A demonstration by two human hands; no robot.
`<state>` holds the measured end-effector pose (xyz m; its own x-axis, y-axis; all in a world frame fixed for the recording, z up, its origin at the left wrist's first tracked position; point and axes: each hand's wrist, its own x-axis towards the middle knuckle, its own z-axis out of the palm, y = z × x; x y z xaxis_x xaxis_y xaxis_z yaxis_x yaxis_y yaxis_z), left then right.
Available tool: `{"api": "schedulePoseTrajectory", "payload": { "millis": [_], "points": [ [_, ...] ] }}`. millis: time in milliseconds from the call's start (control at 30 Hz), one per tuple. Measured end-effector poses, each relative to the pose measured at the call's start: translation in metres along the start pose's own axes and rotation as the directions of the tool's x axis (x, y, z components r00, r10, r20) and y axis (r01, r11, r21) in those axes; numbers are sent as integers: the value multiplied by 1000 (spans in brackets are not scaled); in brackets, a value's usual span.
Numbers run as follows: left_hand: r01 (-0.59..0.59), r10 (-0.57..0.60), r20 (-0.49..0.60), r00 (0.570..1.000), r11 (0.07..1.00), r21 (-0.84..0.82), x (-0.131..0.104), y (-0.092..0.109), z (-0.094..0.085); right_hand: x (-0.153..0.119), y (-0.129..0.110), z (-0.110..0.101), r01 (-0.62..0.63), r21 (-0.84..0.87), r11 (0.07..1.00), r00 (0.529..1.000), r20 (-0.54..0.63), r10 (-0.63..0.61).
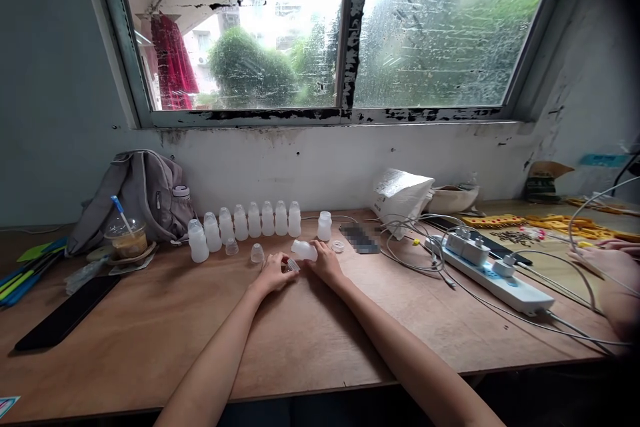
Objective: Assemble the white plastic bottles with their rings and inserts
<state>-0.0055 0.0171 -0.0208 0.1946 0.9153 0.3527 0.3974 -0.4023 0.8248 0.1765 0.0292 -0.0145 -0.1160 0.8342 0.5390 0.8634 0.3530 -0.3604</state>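
My left hand [276,272] is closed around a small clear plastic cap [293,266], partly hidden by the fingers. Close beside it, my right hand [326,263] grips a frosted white plastic bottle [303,250], which lies tilted on its side just above the table. Behind my right hand stands an upright bottle [325,227] without a domed cap. A clear ring [338,247] lies to the right of that hand. Two loose domed caps, one here [257,253] and another cap [231,247], rest left of my hands. Behind them is a row of several capped bottles [254,220].
A grey backpack [145,193], an iced drink cup [127,240] and a black flat case [70,313] occupy the left. To the right are a phone [367,240], a white bag [403,197], a power strip [515,290] with cables, and another person's hand [607,267].
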Motion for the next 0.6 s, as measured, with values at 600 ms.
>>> {"api": "schedulePoseTrajectory", "payload": {
  "millis": [600],
  "points": [
    [60,-104,-119,987,945,-322,6,8,-6,-3,-4,-7,248,70,966,969,-37,-246]
  ]
}}
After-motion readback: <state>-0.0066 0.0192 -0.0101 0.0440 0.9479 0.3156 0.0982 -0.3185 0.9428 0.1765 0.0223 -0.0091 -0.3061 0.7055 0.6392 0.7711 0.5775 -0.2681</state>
